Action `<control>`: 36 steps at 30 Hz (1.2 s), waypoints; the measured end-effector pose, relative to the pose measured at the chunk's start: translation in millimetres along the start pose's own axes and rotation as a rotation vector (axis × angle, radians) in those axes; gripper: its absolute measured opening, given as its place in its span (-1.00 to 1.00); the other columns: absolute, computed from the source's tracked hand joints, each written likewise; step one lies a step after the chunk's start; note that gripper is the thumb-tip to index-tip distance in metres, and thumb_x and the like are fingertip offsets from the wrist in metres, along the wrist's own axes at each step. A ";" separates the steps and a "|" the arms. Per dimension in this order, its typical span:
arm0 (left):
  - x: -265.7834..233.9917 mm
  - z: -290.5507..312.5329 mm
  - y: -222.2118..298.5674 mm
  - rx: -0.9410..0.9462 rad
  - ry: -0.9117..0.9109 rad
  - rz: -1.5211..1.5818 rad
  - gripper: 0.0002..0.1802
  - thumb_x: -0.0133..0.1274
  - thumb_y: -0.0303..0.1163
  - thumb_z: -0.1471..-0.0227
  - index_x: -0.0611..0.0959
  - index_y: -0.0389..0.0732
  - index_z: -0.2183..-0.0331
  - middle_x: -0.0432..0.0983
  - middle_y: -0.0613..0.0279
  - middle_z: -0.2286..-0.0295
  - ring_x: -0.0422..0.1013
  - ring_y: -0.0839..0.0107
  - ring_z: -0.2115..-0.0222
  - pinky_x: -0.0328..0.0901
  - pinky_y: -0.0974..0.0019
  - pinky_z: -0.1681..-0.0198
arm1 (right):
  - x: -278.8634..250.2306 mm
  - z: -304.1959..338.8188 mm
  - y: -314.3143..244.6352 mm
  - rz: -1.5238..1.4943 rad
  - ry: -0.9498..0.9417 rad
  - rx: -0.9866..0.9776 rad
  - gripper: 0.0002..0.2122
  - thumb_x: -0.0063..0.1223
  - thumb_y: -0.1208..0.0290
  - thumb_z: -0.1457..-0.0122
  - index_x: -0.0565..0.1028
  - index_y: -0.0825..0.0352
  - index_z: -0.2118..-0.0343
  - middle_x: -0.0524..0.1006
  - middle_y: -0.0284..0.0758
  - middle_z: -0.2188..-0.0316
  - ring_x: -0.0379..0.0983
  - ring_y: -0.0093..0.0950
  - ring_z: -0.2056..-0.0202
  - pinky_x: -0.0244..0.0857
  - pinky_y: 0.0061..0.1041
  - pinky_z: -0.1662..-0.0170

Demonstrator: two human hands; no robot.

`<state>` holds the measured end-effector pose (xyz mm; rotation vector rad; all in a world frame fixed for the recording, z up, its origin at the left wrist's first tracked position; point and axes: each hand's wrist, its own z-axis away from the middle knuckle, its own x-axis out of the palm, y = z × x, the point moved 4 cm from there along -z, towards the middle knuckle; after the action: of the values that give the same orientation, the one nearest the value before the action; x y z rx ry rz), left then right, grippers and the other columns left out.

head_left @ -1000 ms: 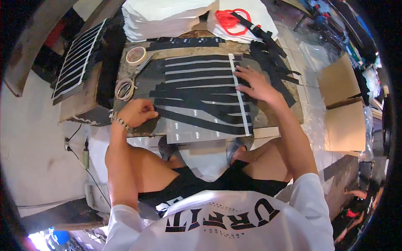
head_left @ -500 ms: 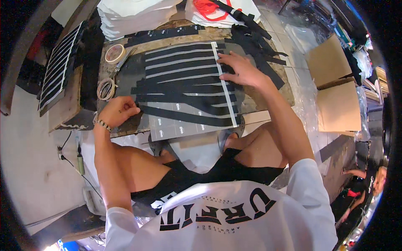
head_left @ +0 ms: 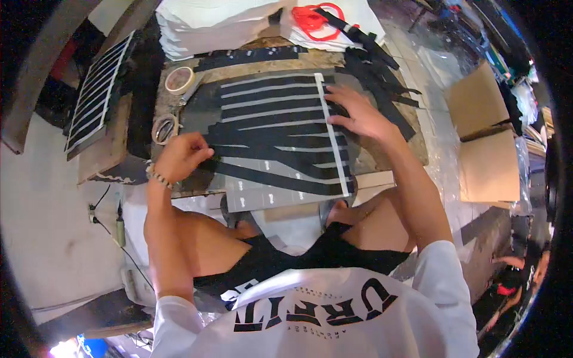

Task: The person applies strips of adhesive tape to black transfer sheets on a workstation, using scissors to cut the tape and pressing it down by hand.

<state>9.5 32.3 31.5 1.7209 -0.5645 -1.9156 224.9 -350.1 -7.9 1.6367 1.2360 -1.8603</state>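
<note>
Black fabric strips lie side by side across a grey printed sheet on the low work table. A narrow white tape crosses their right ends. The upper strips are straight and evenly spaced, while the lower ones overlap and slant at the left. My left hand is pinched at the left end of a lower black strip, just above the nearest strip. My right hand is open, its fingertips and thumb apart, touching the white tape and the strip ends beside it.
A tape roll, scissors and another roll sit at the table's left. White stacked sheets stand behind. Loose black strips hang at the far right, near a cardboard box. A striped panel leans left.
The view has shifted, so the scene sits further right and lower. My left hand has moved slightly away from me, from the nearest strip's end to the one beyond. My right hand stays at the tape.
</note>
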 end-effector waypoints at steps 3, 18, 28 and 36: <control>1.7 -1.9 -3.4 0.038 0.013 -0.019 -0.73 0.32 -0.25 -0.10 0.68 -0.28 0.37 0.60 0.17 0.50 0.49 0.39 0.48 0.38 0.26 0.37 | 0.5 -1.5 -0.1 -0.051 0.003 -0.014 -0.40 0.29 0.09 -0.18 0.43 0.22 -0.24 0.22 -0.18 -0.41 0.06 0.01 -0.42 0.03 0.20 -0.34; -10.5 0.5 -16.0 -0.115 0.051 -0.119 -0.69 0.37 -0.13 0.02 0.75 -0.18 0.39 0.68 0.06 0.46 0.61 0.04 0.37 0.45 0.06 0.26 | -6.0 -0.2 -11.6 -0.016 -0.051 0.055 -0.34 0.34 0.03 -0.11 0.44 0.25 -0.24 0.28 -0.14 -0.38 0.08 0.11 -0.39 -0.05 0.11 -0.40; -75.1 -2.7 -90.8 -0.302 0.645 -0.171 -0.78 0.32 -0.29 0.01 0.77 -0.18 0.31 0.71 0.01 0.35 0.63 0.04 0.30 0.48 0.06 0.19 | -5.6 1.7 -8.8 -0.007 -0.094 0.106 -0.32 0.35 -0.01 -0.10 0.44 0.20 -0.25 0.25 -0.19 -0.41 0.01 0.07 -0.43 -0.05 0.16 -0.40; -65.1 -7.6 -84.7 -0.335 0.455 -0.036 -0.71 0.37 -0.24 0.06 0.79 -0.22 0.31 0.70 -0.05 0.37 0.64 0.08 0.31 0.49 0.12 0.16 | -2.3 14.5 13.7 -0.007 -0.069 0.098 -0.30 0.35 -0.05 -0.07 0.45 0.20 -0.24 0.28 -0.19 -0.40 0.06 0.08 -0.41 -0.01 0.19 -0.36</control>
<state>14.4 139.3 30.3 1.8581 -0.0402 -1.4627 227.0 -369.7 -11.6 1.6049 1.1403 -1.9936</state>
